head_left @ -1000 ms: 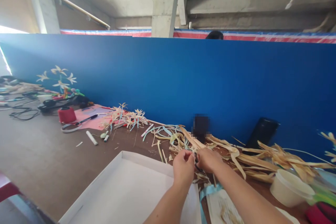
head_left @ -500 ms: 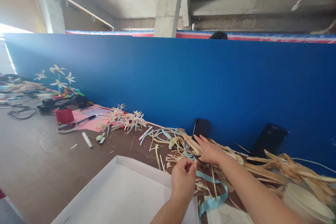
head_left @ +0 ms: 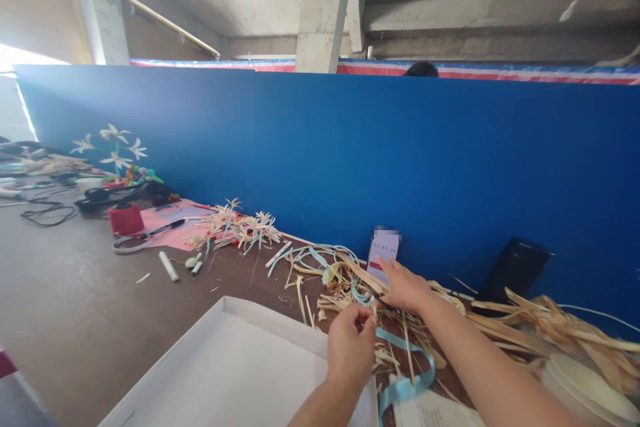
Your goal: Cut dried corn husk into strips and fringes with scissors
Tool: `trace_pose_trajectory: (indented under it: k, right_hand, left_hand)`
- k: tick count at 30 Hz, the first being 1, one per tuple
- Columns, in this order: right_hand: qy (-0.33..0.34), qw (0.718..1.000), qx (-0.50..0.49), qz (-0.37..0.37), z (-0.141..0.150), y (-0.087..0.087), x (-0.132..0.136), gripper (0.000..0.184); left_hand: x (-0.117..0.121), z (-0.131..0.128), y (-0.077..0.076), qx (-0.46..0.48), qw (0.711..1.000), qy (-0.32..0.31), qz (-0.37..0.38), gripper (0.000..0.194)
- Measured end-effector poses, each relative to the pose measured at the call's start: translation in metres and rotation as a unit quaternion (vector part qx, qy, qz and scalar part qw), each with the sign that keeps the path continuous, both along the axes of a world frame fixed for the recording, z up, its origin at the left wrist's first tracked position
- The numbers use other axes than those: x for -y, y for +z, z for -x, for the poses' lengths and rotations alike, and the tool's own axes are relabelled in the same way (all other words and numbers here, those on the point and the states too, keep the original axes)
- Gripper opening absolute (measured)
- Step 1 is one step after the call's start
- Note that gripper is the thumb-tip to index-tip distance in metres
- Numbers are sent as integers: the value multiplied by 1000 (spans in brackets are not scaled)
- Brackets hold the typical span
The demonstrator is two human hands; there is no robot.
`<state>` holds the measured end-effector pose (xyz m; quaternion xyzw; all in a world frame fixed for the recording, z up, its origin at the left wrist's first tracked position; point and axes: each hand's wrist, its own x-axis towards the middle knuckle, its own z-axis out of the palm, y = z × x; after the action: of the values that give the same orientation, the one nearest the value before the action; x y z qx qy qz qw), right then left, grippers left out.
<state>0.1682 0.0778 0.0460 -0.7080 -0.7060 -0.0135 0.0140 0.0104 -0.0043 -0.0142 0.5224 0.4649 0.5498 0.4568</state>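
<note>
My left hand [head_left: 350, 341] is closed in a pinch by the tray's right corner. A small pale tip shows at the fingertips, too small to name. My right hand [head_left: 407, 288] reaches across beyond it with fingers stretched out, at the lower part of a phone [head_left: 385, 245]. The phone leans against the blue partition, its screen lit with digits and a red button. Dried husk strips [head_left: 350, 273] and light blue cords [head_left: 313, 255] lie around my hands. Something thin and dark beneath my right hand is partly hidden. A blue ribbon [head_left: 425, 367] curls below my right wrist.
A white shallow tray [head_left: 270, 317] stands in front. Husk flowers [head_left: 250, 227], a red thread spool [head_left: 125, 219] and a white stick [head_left: 169, 267] lie leftward. On the right are a dark device [head_left: 517, 270], husk strips and a pale tub [head_left: 580, 387]. The blue partition [head_left: 300, 153] runs behind.
The phone's screen, dark before, is now lit. My right hand's fingers have shifted slightly at the phone. My left hand keeps its pinch in nearly the same place.
</note>
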Motion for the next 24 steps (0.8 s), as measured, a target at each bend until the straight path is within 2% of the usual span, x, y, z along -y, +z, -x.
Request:
trace_pose_trajectory:
  k: [3, 7, 10, 14, 17, 20, 24]
  right_hand:
    - [1, 1000, -13, -21, 3, 2, 6, 96]
    - [2, 999, -45, -25, 11, -1, 17, 56]
    - [12, 997, -82, 0, 20, -14, 25, 28]
    - [31, 987, -154, 43, 35, -37, 32, 29]
    - [31, 971, -228, 62, 43, -47, 33, 33]
    - [20, 949, -309, 67, 44, -46, 33, 33]
    - [-4, 912, -407, 45, 38, -28, 37, 27]
  left_hand:
    - [0, 0, 1, -8, 1000, 1, -5, 14]
    - [0, 2, 3, -3, 1000, 3, -9, 17]
    - [0, 5, 8, 14, 1000, 9, -9, 18]
    - [-1, 9, 12, 13, 1000, 18, -16, 14]
    - [-2, 10, 11, 12, 1000, 13, -14, 15]
    - [-5, 9, 9, 26, 1000, 12, -10, 14]
    - [-9, 5, 5, 64, 998, 10, 1, 14]
